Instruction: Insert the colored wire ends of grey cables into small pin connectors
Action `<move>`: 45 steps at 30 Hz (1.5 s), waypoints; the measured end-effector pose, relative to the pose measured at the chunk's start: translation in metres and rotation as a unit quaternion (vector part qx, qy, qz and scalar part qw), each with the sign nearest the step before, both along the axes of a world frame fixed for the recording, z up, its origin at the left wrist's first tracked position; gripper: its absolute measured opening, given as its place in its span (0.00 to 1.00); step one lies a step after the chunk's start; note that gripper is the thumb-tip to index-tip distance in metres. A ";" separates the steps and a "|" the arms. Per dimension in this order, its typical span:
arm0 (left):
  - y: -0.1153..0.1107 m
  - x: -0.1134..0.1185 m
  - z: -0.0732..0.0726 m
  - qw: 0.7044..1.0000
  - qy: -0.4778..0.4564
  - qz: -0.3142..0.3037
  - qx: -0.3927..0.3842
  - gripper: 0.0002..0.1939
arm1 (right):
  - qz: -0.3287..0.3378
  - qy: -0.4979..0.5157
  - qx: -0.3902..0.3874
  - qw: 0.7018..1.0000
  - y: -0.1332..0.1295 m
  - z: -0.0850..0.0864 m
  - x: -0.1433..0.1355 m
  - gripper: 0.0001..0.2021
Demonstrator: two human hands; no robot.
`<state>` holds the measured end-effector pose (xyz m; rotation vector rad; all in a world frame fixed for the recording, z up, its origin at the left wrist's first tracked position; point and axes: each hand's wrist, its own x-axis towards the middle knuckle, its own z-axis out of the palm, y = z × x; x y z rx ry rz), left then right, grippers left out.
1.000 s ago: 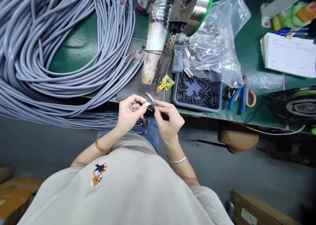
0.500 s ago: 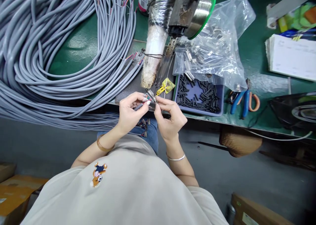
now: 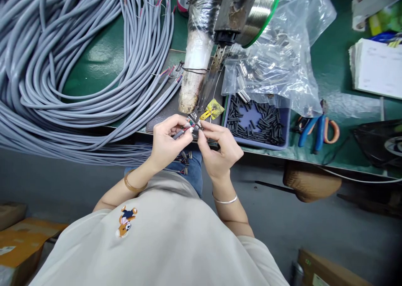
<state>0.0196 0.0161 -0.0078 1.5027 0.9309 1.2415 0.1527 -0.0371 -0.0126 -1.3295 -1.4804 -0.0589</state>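
Note:
My left hand [image 3: 169, 141] is closed on the end of a grey cable [image 3: 179, 134], whose thin coloured wires fan out at a small metal multi-pin connector [image 3: 194, 119]. From the other side, my right hand [image 3: 220, 148] pinches at the connector's right end with thumb and forefinger. Right above the connector comes down the tip of a soldering iron [image 3: 205, 91], next to a scorched white tube [image 3: 190, 87]. A thin strand of solder runs down from a spool [image 3: 259, 16] with a green rim. Exactly which wires touch the connector is too small to tell.
Bundles of grey cable [image 3: 94, 106] cover the bench's left side. To the right stand a blue tray [image 3: 286, 129] of short black tubes, a plastic bag [image 3: 301, 60] of connectors, blue pliers [image 3: 319, 131] and a paper pad [image 3: 381, 68]. Finished-looking connectors [image 3: 185, 157] lie on my lap.
The view has shifted slightly, so things at the right sit further right. The connector has turned a little between my hands, and both hands keep their hold.

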 end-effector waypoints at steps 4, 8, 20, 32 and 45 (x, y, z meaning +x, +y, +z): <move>0.001 0.002 0.007 1.000 -0.008 0.000 -0.013 0.04 | -0.003 -0.012 0.002 1.000 0.001 0.003 0.000 0.08; 0.003 0.000 0.010 0.998 -0.012 -0.014 -0.053 0.04 | 0.003 -0.046 0.009 0.999 -0.001 0.004 0.001 0.08; -0.011 -0.010 0.006 0.991 -0.055 -0.054 -0.114 0.04 | -0.012 0.038 -0.034 0.999 -0.008 0.000 0.000 0.07; -0.012 -0.013 -0.003 1.000 0.004 -0.016 0.024 0.01 | 0.012 0.046 -0.056 0.997 -0.007 0.005 -0.003 0.06; -0.003 -0.005 0.005 0.998 0.047 -0.009 0.031 0.06 | 0.010 0.027 -0.044 0.999 0.002 0.005 0.000 0.06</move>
